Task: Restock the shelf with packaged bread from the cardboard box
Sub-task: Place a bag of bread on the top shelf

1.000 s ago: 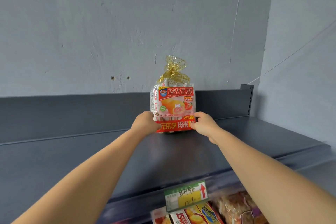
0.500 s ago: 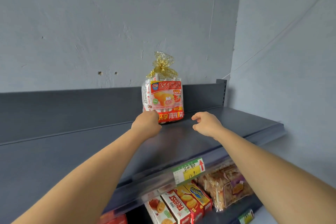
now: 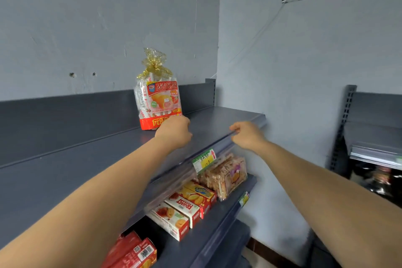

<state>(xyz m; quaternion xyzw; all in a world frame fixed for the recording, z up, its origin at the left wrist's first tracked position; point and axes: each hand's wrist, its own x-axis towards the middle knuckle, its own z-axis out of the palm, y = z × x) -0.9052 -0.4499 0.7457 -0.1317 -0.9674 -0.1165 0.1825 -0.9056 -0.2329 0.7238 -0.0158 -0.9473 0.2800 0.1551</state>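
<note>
Left hand [image 3: 174, 129] fingers curled, knuckles against the lower front of the bread bag [image 3: 158, 102]; whether it grips cannot be told. Right hand [image 3: 247, 135] loosely curled, holding nothing, over the top shelf [image 3: 65, 169] front edge, right of the bag. Bag stands upright near the shelf's back rail. Shelf bare left and right of the bag. Price tag [image 3: 204, 160] hangs on the front lip.

The top shelf [image 3: 76, 159] lies bare left of the bread bag [image 3: 157, 102] and right of it up to the side wall [image 3: 304, 93]. The bag stands against the back panel [image 3: 65, 111], blocking that spot. Below, biscuit boxes [image 3: 185, 209] and a wrapped loaf [image 3: 226, 175] fill the lower shelf's right part.
</note>
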